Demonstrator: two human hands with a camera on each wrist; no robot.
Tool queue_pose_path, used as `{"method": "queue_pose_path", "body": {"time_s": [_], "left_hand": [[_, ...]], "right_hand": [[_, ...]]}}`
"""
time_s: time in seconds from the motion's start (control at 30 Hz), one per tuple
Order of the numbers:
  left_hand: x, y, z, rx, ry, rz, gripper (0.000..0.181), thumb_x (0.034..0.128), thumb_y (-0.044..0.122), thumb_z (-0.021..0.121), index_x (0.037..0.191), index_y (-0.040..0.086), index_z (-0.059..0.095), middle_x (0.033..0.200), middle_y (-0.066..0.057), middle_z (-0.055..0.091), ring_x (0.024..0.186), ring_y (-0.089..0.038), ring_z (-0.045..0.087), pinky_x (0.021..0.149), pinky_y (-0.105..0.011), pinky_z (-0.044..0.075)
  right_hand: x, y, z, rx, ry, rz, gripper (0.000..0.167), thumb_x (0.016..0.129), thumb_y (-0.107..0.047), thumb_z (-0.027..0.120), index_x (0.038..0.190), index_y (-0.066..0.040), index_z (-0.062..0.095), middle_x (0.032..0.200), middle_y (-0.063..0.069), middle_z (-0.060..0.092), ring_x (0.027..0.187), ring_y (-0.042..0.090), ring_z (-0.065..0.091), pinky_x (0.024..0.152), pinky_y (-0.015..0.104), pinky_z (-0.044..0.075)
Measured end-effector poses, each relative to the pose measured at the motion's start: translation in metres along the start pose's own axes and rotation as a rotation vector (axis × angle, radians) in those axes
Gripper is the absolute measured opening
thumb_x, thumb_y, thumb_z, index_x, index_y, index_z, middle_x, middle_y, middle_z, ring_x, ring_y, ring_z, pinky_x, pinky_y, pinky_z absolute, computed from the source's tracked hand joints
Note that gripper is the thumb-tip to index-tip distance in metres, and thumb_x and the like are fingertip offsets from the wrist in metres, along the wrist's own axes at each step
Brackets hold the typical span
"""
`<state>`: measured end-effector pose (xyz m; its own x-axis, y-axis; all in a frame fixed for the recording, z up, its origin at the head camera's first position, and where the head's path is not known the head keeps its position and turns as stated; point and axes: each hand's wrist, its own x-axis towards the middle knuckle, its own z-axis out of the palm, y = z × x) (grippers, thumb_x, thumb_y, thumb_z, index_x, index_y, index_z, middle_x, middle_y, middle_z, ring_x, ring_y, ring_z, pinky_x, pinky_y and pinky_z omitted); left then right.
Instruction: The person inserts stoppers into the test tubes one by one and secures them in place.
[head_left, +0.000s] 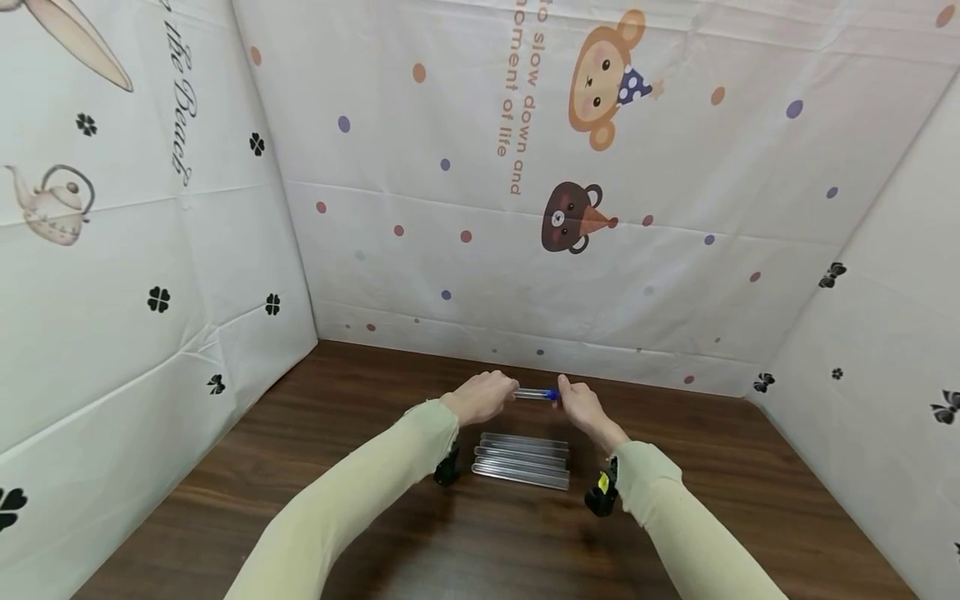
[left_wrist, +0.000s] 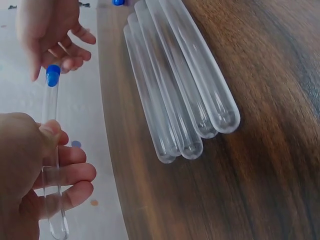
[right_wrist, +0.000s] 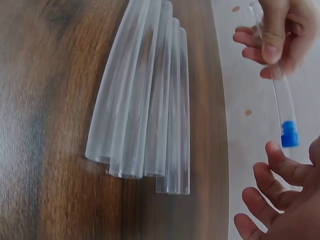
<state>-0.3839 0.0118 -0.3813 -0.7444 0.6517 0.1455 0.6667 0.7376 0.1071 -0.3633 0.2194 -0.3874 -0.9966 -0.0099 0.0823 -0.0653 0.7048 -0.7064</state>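
The clear test tube (head_left: 533, 393) is up off the table, lying nearly level in the head view, with its rounded end toward 9 o'clock and its blue stopper (head_left: 552, 395) at the 3 o'clock end. My left hand (head_left: 482, 397) has hold of it from 9 o'clock: the thumb presses along the glass-clear wall and the fingers curl behind, seen through the tube in the left wrist view. My right hand (head_left: 583, 407) sits at the 3 o'clock end, its fingers parted and loosely bent, with nothing gripped. A fingertip is just beside the stopper; whether it touches I cannot tell.

At 6 o'clock from the tube I hold, a row of clear test tubes (head_left: 521, 461) lies on the dark wood-grain table (head_left: 360, 383), side by side, rounded ends toward 9 o'clock and open ends toward 3. Near the row, at 11 o'clock in the left wrist view, a small blue piece (left_wrist: 118, 2) is cut off by the frame's edge.

My pale sleeves (head_left: 360, 483) come in from 7 and 5 o'clock, and each wrist bears a black camera (head_left: 447, 467); the right one shows a yellow patch. Toward 12 o'clock hangs a white dotted sheet (head_left: 390, 275), printed with a brown bear head (head_left: 564, 215) and, above that, a monkey head (head_left: 596, 83). A printed teapot (head_left: 56, 208) shows far off toward 10 o'clock.
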Motion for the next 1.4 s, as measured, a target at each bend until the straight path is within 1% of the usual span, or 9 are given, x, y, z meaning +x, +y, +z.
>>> {"method": "queue_pose_path", "body": {"time_s": [0.13, 0.3, 0.4, 0.53, 0.73, 0.93, 1.07, 1.27, 1.4], "left_hand": [[-0.003, -0.003, -0.001, -0.011, -0.008, -0.026, 0.030, 0.0918, -0.004, 0.054, 0.118, 0.008, 0.064, 0.114, -0.002, 0.071, 0.103, -0.017, 0.068, 0.082, -0.027, 0.056], [-0.008, -0.011, -0.002, -0.009, -0.009, -0.054, 0.026, 0.0918, -0.001, 0.056, 0.115, 0.009, 0.064, 0.113, -0.003, 0.071, 0.102, -0.017, 0.068, 0.082, -0.027, 0.056], [-0.010, -0.017, -0.002, -0.007, 0.003, -0.060, 0.023, 0.0913, -0.001, 0.057, 0.112, 0.008, 0.065, 0.111, -0.004, 0.071, 0.100, -0.018, 0.069, 0.081, -0.028, 0.056], [-0.014, -0.026, -0.003, -0.021, 0.013, -0.073, 0.023, 0.0911, -0.001, 0.056, 0.112, 0.007, 0.064, 0.113, -0.006, 0.071, 0.102, -0.019, 0.068, 0.082, -0.029, 0.056], [-0.019, -0.039, -0.011, -0.015, 0.019, -0.124, 0.023, 0.0930, 0.002, 0.056, 0.114, 0.007, 0.064, 0.112, -0.006, 0.070, 0.102, -0.021, 0.067, 0.085, -0.031, 0.055], [-0.026, -0.050, -0.016, -0.013, 0.013, -0.173, 0.019, 0.0924, 0.004, 0.057, 0.110, 0.006, 0.064, 0.106, -0.006, 0.069, 0.098, -0.022, 0.066, 0.084, -0.034, 0.054], [-0.030, -0.058, -0.019, 0.004, 0.040, -0.190, 0.014, 0.0931, 0.007, 0.057, 0.105, 0.006, 0.065, 0.098, -0.006, 0.069, 0.089, -0.022, 0.066, 0.077, -0.035, 0.054], [-0.035, -0.070, -0.022, 0.045, 0.083, -0.223, 0.011, 0.0959, 0.014, 0.055, 0.092, 0.007, 0.062, 0.081, -0.006, 0.064, 0.072, -0.020, 0.061, 0.066, -0.037, 0.051], [-0.039, -0.077, -0.023, 0.055, 0.097, -0.239, 0.012, 0.0943, 0.013, 0.054, 0.087, 0.006, 0.060, 0.076, -0.007, 0.061, 0.067, -0.019, 0.059, 0.063, -0.038, 0.051]], "right_hand": [[0.001, 0.005, -0.003, -0.035, 0.026, -0.013, 0.061, 0.106, -0.034, 0.026, 0.083, 0.004, 0.067, 0.077, 0.010, 0.059, 0.069, 0.020, 0.047, 0.066, 0.030, 0.037], [0.001, 0.010, -0.007, -0.045, 0.041, -0.008, 0.060, 0.106, -0.034, 0.028, 0.080, 0.005, 0.066, 0.084, 0.015, 0.064, 0.071, 0.021, 0.050, 0.067, 0.030, 0.038], [0.001, 0.012, -0.010, -0.045, 0.045, -0.004, 0.060, 0.106, -0.034, 0.028, 0.080, 0.006, 0.065, 0.081, 0.015, 0.063, 0.069, 0.021, 0.049, 0.067, 0.029, 0.037], [0.001, 0.015, -0.014, -0.058, 0.042, -0.001, 0.060, 0.105, -0.034, 0.027, 0.080, 0.004, 0.064, 0.078, 0.012, 0.061, 0.068, 0.021, 0.048, 0.066, 0.029, 0.037], [0.002, 0.019, -0.020, -0.072, 0.035, 0.006, 0.061, 0.106, -0.036, 0.026, 0.083, 0.005, 0.065, 0.082, 0.014, 0.062, 0.069, 0.021, 0.049, 0.067, 0.029, 0.037], [0.002, 0.024, -0.028, -0.071, 0.035, 0.028, 0.061, 0.106, -0.037, 0.024, 0.086, 0.004, 0.064, 0.081, 0.014, 0.061, 0.067, 0.020, 0.047, 0.065, 0.030, 0.037], [0.002, 0.027, -0.032, -0.092, 0.038, 0.026, 0.059, 0.106, -0.036, 0.025, 0.087, 0.005, 0.065, 0.085, 0.015, 0.063, 0.071, 0.021, 0.051, 0.066, 0.031, 0.039], [-0.002, 0.033, -0.041, -0.116, 0.003, 0.032, 0.057, 0.106, -0.036, 0.025, 0.094, 0.004, 0.064, 0.099, 0.021, 0.063, 0.075, 0.023, 0.053, 0.070, 0.034, 0.041], [-0.003, 0.036, -0.047, -0.126, 0.004, 0.030, 0.057, 0.106, -0.037, 0.025, 0.095, 0.003, 0.064, 0.095, 0.019, 0.062, 0.074, 0.023, 0.052, 0.068, 0.034, 0.041]]}}
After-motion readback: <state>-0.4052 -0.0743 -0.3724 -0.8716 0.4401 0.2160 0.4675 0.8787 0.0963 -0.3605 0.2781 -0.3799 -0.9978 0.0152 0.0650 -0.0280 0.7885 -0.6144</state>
